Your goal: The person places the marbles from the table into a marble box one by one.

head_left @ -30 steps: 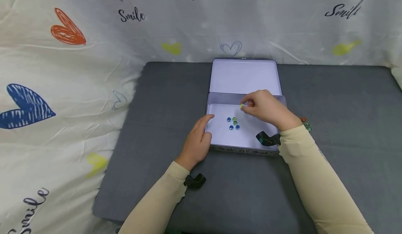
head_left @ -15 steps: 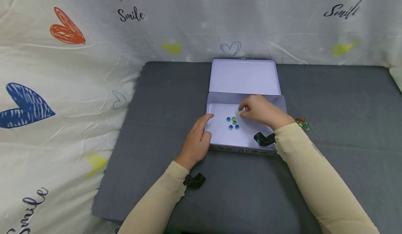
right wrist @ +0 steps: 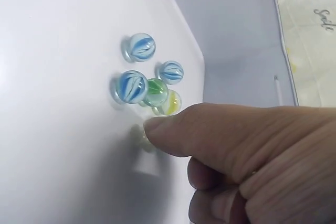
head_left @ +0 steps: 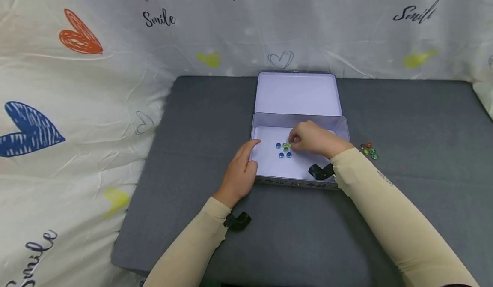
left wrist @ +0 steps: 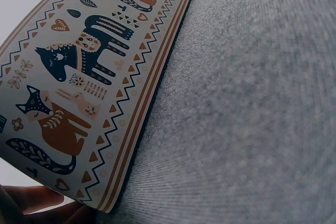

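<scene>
An open metal box (head_left: 265, 167) stands on the grey table, several glass marbles on its white floor. My right hand (head_left: 313, 139) reaches inside, pinching a yellow marble (head_left: 291, 144) between thumb and fingertips, low beside the group. In the right wrist view the thumb (right wrist: 176, 132) partly covers this marble. Close by sit a green marble (right wrist: 156, 93), another yellow marble (right wrist: 172, 102) and three blue-swirled ones, among them a blue marble (right wrist: 133, 86). My left hand (head_left: 239, 173) rests along the left wall with the index fingertip over the rim; its fingers (left wrist: 31, 198) touch the box's corner.
The lid (head_left: 296, 92) is folded back behind the box. Right of the box lies a small cluster of red, green and yellow marbles (head_left: 369, 151). Patterned fabric (head_left: 231, 34) hangs along the table's back and left sides. The box's outside has printed animals (left wrist: 84, 51).
My right hand has lowered the yellow marble leftward and toward me, down to the group on the box floor. The marbles outside the box are now uncovered by the forearm. The left hand stays put.
</scene>
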Available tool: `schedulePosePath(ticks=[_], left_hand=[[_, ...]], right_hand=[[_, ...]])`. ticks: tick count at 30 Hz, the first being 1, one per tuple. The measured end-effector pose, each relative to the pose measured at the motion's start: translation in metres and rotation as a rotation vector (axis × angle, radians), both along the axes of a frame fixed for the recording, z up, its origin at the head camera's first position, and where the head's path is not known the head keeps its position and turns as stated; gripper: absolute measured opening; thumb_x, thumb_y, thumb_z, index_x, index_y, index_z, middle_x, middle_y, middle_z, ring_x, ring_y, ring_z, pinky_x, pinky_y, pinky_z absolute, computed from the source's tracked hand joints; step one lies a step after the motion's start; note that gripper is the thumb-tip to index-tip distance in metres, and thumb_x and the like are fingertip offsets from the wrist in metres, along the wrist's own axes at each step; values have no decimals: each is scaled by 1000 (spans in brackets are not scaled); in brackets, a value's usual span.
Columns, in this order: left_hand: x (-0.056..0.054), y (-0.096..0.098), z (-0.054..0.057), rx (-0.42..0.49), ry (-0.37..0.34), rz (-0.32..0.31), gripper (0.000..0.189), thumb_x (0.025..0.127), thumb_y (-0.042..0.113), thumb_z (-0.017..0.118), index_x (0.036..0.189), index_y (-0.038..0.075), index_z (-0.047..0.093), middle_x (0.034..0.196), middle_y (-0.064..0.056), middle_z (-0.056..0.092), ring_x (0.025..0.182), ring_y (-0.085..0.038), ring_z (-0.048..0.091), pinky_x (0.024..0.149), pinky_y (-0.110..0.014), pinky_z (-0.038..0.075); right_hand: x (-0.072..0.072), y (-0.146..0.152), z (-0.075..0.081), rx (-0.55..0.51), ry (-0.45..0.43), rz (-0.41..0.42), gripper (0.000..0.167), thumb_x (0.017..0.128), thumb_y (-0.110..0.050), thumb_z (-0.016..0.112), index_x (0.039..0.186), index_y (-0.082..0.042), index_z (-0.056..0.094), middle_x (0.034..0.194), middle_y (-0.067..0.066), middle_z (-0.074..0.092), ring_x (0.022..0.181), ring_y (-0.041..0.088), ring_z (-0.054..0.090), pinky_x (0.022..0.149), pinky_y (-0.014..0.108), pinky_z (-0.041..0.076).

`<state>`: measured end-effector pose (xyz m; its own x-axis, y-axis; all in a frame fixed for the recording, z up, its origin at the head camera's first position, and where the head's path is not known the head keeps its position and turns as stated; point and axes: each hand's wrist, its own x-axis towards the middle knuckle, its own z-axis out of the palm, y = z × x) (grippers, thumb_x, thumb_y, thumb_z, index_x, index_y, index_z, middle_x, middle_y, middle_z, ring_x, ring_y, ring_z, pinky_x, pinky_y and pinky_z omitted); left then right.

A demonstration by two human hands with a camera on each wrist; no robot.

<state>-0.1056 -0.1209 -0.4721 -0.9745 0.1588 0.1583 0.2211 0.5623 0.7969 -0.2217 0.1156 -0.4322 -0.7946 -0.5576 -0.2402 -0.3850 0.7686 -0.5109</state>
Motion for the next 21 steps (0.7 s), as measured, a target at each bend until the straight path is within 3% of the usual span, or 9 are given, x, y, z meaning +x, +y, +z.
schedulePosePath(ticks=[12,21], left_hand=[[-2,-4,1,2,15,12,60,96,3,40,154,17,51,160,-10,48,148,-22,45,117,-51,42],[-1,-2,0,-12,-11,-4,60,97,5,41,155,16,49,162,-11,46,149,-22,44,116,-51,42]], right_hand=[[-2,-6,0,9,11,6,22,86,2,71,106,1,81,84,8,68,64,18,45,62,32,38],[4,-3,15,10,42,-16,27,89,0,71,115,4,77,63,2,47,62,17,43,63,33,38]])
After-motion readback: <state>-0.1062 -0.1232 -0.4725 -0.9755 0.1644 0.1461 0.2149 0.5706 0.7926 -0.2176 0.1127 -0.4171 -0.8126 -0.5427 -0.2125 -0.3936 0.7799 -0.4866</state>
